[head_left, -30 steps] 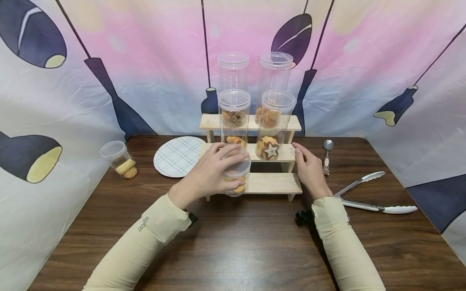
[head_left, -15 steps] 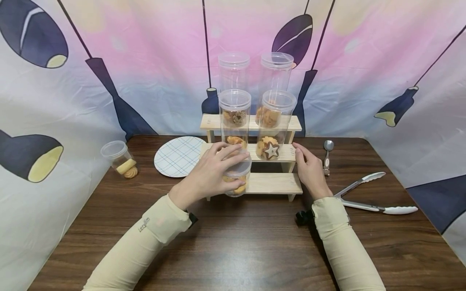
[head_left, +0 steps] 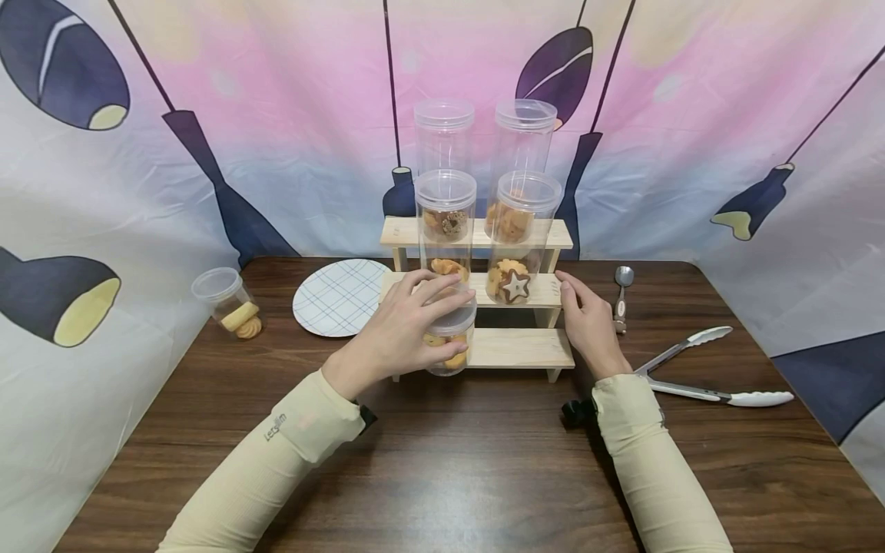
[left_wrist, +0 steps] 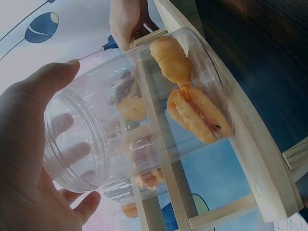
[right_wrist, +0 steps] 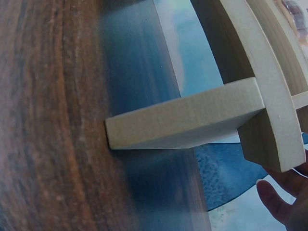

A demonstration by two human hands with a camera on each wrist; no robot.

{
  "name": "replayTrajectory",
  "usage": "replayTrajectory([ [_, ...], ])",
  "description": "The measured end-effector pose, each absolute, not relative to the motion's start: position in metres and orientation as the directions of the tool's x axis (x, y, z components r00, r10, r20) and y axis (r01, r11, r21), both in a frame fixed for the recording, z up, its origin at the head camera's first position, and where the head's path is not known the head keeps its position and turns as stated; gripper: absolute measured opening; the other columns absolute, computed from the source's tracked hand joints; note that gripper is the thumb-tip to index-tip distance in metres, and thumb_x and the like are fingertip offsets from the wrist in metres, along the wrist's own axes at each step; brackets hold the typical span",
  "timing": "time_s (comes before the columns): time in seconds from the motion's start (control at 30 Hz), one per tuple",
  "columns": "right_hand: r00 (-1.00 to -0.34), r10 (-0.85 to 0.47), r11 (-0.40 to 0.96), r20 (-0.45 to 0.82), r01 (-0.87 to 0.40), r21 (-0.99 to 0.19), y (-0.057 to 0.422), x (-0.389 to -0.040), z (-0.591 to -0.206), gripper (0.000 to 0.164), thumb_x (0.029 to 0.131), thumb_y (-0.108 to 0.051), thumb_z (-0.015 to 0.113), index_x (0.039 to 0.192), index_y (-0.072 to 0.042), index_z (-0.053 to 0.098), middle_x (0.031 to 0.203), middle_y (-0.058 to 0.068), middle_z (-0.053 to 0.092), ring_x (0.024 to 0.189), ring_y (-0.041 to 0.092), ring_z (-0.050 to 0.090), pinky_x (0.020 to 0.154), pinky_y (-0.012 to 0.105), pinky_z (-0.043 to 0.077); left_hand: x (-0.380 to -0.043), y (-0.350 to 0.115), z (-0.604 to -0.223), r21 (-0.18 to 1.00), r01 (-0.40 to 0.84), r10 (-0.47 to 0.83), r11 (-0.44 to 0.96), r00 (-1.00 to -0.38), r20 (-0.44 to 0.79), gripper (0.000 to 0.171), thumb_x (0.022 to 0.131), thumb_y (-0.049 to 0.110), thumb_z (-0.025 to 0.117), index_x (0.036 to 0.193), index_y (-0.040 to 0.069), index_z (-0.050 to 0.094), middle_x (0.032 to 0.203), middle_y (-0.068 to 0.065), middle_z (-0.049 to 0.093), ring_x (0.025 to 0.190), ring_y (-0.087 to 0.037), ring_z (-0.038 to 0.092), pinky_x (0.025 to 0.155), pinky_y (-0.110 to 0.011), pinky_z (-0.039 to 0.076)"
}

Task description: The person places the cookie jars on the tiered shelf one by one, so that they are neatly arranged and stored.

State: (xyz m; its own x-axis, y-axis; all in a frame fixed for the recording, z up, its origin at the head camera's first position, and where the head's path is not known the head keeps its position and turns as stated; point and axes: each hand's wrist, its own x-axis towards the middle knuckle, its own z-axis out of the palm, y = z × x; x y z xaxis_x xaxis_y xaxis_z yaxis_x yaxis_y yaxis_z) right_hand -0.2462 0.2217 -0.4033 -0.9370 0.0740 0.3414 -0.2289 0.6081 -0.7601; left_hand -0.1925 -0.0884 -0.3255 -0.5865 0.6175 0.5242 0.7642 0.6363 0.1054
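A three-tier wooden display stand (head_left: 518,349) stands toward the back of the table. At the left end of its bottom tier, my left hand (head_left: 397,326) holds a clear lidded jar of cookies (head_left: 449,359). The left wrist view shows thumb and fingers spread around the jar's lid (left_wrist: 77,139), with golden cookies (left_wrist: 197,113) at its base, right at the shelf. My right hand (head_left: 588,322) grips the stand's right side at the middle tier. In the right wrist view, its thumb and fingers are by a shelf end (right_wrist: 284,154). Two cookie jars stand on each upper tier, including one with a star cookie (head_left: 515,286).
On the left, another cookie jar (head_left: 228,303) stands near a checked white plate (head_left: 339,299), partly behind the left hand. A small scoop (head_left: 621,296) and open tongs (head_left: 691,390) lie to the right. A printed cloth (head_left: 290,153) hangs behind the table.
Both hands keep their places. The jar under the left hand has shifted very slightly toward the front; the other things look unmoved.
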Motion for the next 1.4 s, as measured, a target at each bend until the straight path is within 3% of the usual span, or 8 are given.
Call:
replayTrajectory([
  [0.27,-0.94,0.073,0.611,0.334,-0.222,-0.759,0.221,-0.246,-0.403,0.052,0.106,-0.052,0.031,0.147,-0.027,0.052,0.059,0.008,0.043,0.048,0.027,0.035,0.069,0.039,0.04,-0.192,-0.089,-0.325,0.097,0.768,0.62,0.633,-0.578,0.53,0.065,0.08,0.043,0.081,0.138,0.021,0.061,0.145,-0.008,0.053,0.126,-0.034,0.044,0.096,-0.054,0.043],
  [0.5,-0.939,0.073,0.607,0.336,-0.226,-0.762,0.221,-0.247,-0.404,0.052,0.106,-0.051,0.032,0.147,-0.026,0.052,0.066,0.01,0.047,0.056,0.028,0.038,0.079,0.041,0.041,-0.192,-0.096,-0.323,0.093,0.778,0.611,0.622,-0.556,0.563,0.068,0.08,0.048,0.08,0.139,0.021,0.06,0.143,-0.009,0.054,0.126,-0.036,0.045,0.101,-0.054,0.041],
  [0.7,-0.936,0.073,0.612,0.343,-0.229,-0.757,0.222,-0.247,-0.402,0.052,0.106,-0.051,0.032,0.147,-0.026,0.052,0.07,0.011,0.049,0.056,0.028,0.038,0.079,0.041,0.042,-0.194,-0.125,-0.313,0.099,0.777,0.582,0.621,-0.543,0.605,0.068,0.087,0.055,0.07,0.142,0.016,0.056,0.144,-0.014,0.053,0.128,-0.041,0.045,0.108,-0.058,0.034],
  [0.83,-0.937,0.077,0.614,0.342,-0.226,-0.756,0.222,-0.247,-0.401,0.052,0.106,-0.051,0.032,0.147,-0.026,0.052,0.068,0.01,0.049,0.054,0.028,0.037,0.08,0.041,0.042,-0.197,-0.158,-0.307,0.123,0.714,0.521,0.689,-0.606,0.601,0.069,0.089,0.053,0.068,0.145,0.016,0.054,0.147,-0.015,0.049,0.132,-0.043,0.041,0.109,-0.06,0.032],
  [1.0,-0.938,0.073,0.62,0.338,-0.223,-0.752,0.222,-0.245,-0.402,0.052,0.106,-0.051,0.031,0.147,-0.026,0.051,0.064,0.01,0.047,0.052,0.028,0.037,0.075,0.041,0.042,-0.203,-0.202,-0.303,0.142,0.581,0.415,0.801,-0.711,0.568,0.071,0.086,0.04,0.075,0.148,0.018,0.051,0.151,-0.014,0.044,0.131,-0.044,0.038,0.106,-0.063,0.032],
  [1.27,-0.937,0.065,0.618,0.343,-0.232,-0.751,0.222,-0.244,-0.404,0.052,0.106,-0.051,0.031,0.147,-0.026,0.051,0.057,0.008,0.042,0.046,0.026,0.033,0.069,0.039,0.04,-0.209,-0.259,-0.305,0.159,0.484,0.306,0.861,-0.741,0.597,0.068,0.082,0.032,0.079,0.144,0.015,0.055,0.146,-0.02,0.047,0.127,-0.051,0.039,0.102,-0.068,0.03],
  [1.4,-0.934,0.059,0.621,0.351,-0.241,-0.746,0.222,-0.244,-0.403,0.052,0.107,-0.05,0.032,0.147,-0.025,0.051,0.057,0.008,0.043,0.046,0.025,0.034,0.07,0.038,0.04,-0.206,-0.281,-0.305,0.179,0.396,0.251,0.901,-0.811,0.529,0.071,0.083,0.033,0.078,0.146,0.015,0.052,0.15,-0.021,0.041,0.13,-0.052,0.034,0.1,-0.07,0.028],
])
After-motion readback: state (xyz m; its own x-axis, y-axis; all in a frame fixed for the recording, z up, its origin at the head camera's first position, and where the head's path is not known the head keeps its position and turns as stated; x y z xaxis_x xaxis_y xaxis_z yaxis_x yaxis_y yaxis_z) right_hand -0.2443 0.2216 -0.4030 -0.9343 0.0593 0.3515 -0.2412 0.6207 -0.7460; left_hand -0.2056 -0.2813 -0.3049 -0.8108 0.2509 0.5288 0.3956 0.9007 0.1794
